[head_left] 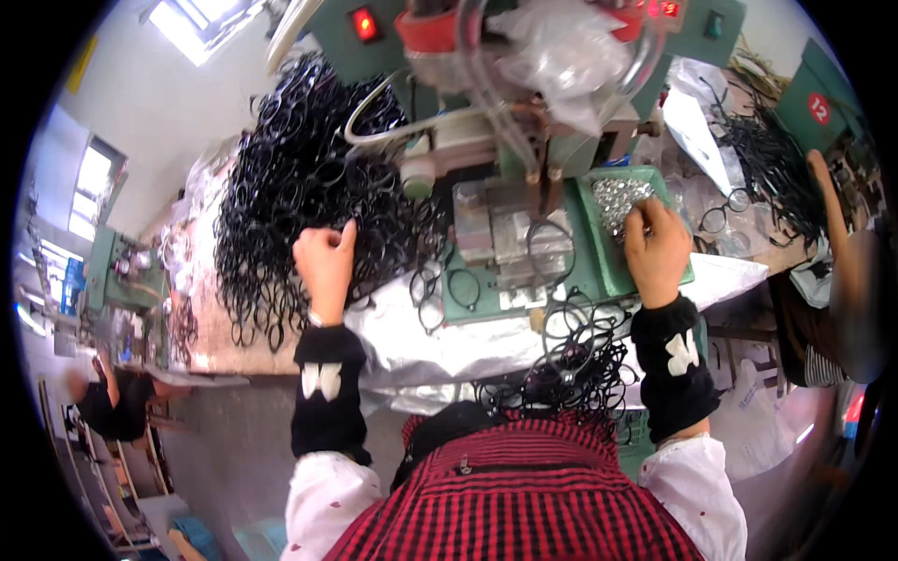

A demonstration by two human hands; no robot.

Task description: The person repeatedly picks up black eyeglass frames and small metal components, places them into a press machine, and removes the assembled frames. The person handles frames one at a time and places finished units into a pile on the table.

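Note:
My left hand (pixel 325 266) is at the front edge of a big heap of black ring-shaped straps (pixel 309 178). Its fingers are curled in and the thumb points up; whatever it may grip is hidden. On the right, my right hand (pixel 659 251) reaches into a green tray (pixel 613 280) of small shiny metal pieces (pixel 619 201). Its fingertips bend down among them, and what they pinch is too small to make out. Between my hands stands a green press machine with a metal block (pixel 519 238). One black ring (pixel 550 252) rests against the block.
More black rings (pixel 571 374) hang at the table's front edge by my lap. White sheeting (pixel 402 341) covers the near tabletop. Clear tubes and a plastic bag (pixel 561 61) hang over the press. Dark straps (pixel 767 159) lie at the right, where another person's arm (pixel 828 201) shows.

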